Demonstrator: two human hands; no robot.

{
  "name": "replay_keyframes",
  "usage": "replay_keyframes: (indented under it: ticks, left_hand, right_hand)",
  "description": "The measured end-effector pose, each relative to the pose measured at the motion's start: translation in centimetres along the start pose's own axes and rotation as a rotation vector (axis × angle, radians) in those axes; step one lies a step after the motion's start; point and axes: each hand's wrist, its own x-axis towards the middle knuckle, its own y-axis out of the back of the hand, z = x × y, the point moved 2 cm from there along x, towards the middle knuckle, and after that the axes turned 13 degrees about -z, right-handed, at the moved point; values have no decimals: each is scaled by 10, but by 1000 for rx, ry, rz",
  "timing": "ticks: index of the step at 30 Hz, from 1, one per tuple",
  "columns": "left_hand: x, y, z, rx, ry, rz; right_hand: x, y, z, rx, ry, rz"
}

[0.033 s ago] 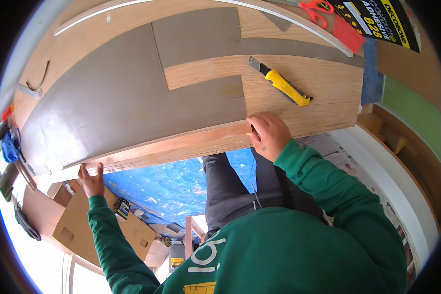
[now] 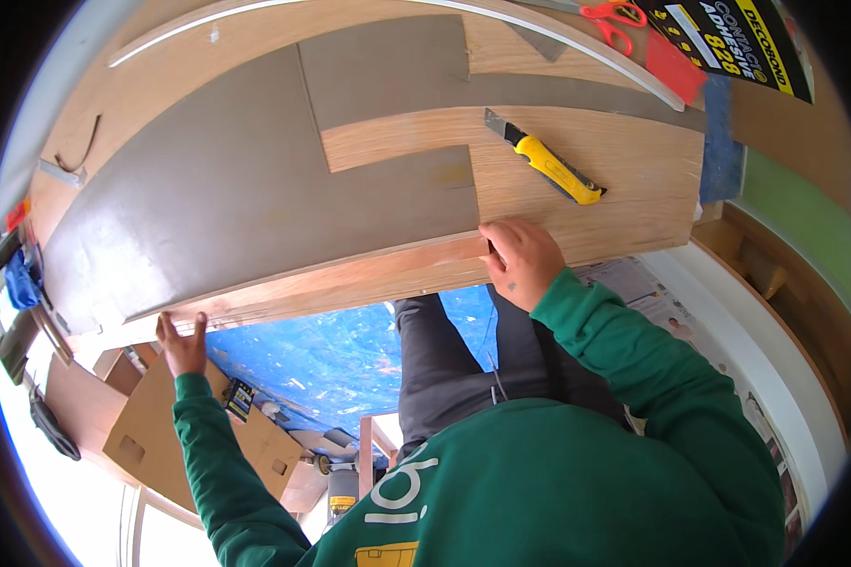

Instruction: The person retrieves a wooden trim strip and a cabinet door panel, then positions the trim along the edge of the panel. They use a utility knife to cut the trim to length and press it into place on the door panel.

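Observation:
A long thin wood strip [image 2: 350,281] lies along the near edge of a wooden panel [image 2: 596,156]. My left hand [image 2: 185,350] grips its left end, with thumb and finger pointing up at the edge. At the other end my right hand [image 2: 525,263] is closed, its thumb and curled fingers pinching the strip's right tip. Grey laminate sheet [image 2: 208,194] covers much of the panel, with bare wood showing in a cut-out. Beyond my right hand, a yellow utility knife [image 2: 560,172] rests on the panel, blade out toward the far left.
A white curved strip [image 2: 577,42] runs across the far side. Red-handled scissors [image 2: 615,28] and a black-and-yellow adhesive package [image 2: 738,42] are at the far right. Below are a paint-spotted blue floor cover [image 2: 321,354], a cardboard box [image 2: 165,425] and newspaper [image 2: 633,283].
The whole view has shifted very slightly to the right. Both hands keep their places on the wood strip, and the utility knife has not moved.

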Motion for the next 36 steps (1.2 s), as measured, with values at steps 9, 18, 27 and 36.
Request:
replay_keyframes:
  ticks: [9, 18, 27, 36]
  left_hand:
    - [4, -16, 33, -28, 264, -139]
    - [-37, 24, 107, -166, 171, 119]
    - [-60, 9, 174, -100, 226, -202]
    - [-63, -3, 205, -186, 379, -156]
  right_hand:
    - [6, -3, 6, 13, 23, -14]
    - [7, 2, 2, -8, -7, -58]
    - [7, 2, 2, 36, -9, -65]
    - [7, 3, 6, 34, 38, -35]
